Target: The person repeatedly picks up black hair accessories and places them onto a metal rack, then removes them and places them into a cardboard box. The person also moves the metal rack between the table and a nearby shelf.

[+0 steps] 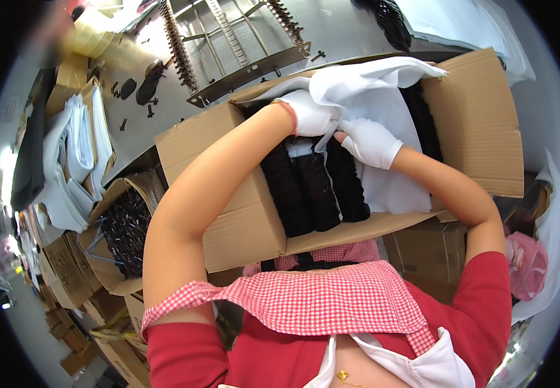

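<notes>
An open cardboard box [480, 123] stands in front of me with its flaps spread. Inside are several black fuzzy rolls [314, 191] lying side by side, some with white sheeting between them. A thin white sheet [380, 84] drapes over the box's far edge and down into it. My left hand [310, 114], in a white glove, is closed on the sheet's edge, its fingers partly hidden. Facing it, my right hand [372, 142], gloved with bare fingertips, pinches the same sheet above the rolls. Both hands are close together over the middle of the box.
Behind the box, a metal table [163, 129] holds a metal rack [247, 64] with toothed bars and scattered small black pieces. To the left are a box of shiny dark pieces [126, 226] and a carton of folded white sheets [76, 149]. A pink bundle [526, 265] lies at right.
</notes>
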Action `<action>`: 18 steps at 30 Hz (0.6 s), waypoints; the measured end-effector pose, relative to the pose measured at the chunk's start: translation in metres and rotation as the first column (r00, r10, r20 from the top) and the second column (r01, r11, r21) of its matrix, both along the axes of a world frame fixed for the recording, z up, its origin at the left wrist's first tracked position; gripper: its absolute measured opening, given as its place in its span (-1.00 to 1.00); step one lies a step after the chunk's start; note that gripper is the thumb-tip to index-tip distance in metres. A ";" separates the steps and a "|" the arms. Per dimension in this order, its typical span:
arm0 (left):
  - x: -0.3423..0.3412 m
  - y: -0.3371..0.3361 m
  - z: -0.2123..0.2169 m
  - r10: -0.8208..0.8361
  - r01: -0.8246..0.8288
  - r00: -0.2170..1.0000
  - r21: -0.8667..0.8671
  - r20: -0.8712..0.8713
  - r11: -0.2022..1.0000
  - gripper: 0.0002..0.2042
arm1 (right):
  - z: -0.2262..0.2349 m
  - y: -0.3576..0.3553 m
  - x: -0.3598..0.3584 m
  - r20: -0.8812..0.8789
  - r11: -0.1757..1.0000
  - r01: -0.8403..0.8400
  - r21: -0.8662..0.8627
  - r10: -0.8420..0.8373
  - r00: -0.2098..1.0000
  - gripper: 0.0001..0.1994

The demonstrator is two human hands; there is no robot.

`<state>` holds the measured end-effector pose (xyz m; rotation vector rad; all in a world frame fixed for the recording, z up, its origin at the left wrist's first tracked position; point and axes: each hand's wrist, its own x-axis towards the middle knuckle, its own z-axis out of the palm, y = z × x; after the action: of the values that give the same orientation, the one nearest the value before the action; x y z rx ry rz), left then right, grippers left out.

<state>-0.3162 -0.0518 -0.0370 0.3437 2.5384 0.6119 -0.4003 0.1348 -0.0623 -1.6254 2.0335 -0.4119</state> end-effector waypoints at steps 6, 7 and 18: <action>-0.008 0.005 -0.005 -0.030 0.032 0.999 -0.044 0.034 0.999 -0.70 | 0.006 0.007 0.006 -0.026 0.993 0.113 -0.033 -0.114 0.993 -0.74; -0.005 0.005 -0.005 -0.043 0.042 0.999 -0.090 -0.001 0.995 -0.70 | 0.001 0.008 0.004 -0.043 0.992 0.094 -0.084 -0.098 0.994 -0.75; 0.036 0.003 -0.030 0.015 0.051 0.884 0.129 -0.467 0.990 -0.85 | 0.000 0.008 0.017 -0.231 0.992 -0.101 -0.076 0.081 0.970 -0.61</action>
<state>-0.2805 -0.0490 -0.0670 0.6309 2.9517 0.7770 -0.3830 0.1423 -0.0626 -1.8867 2.1197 -0.2961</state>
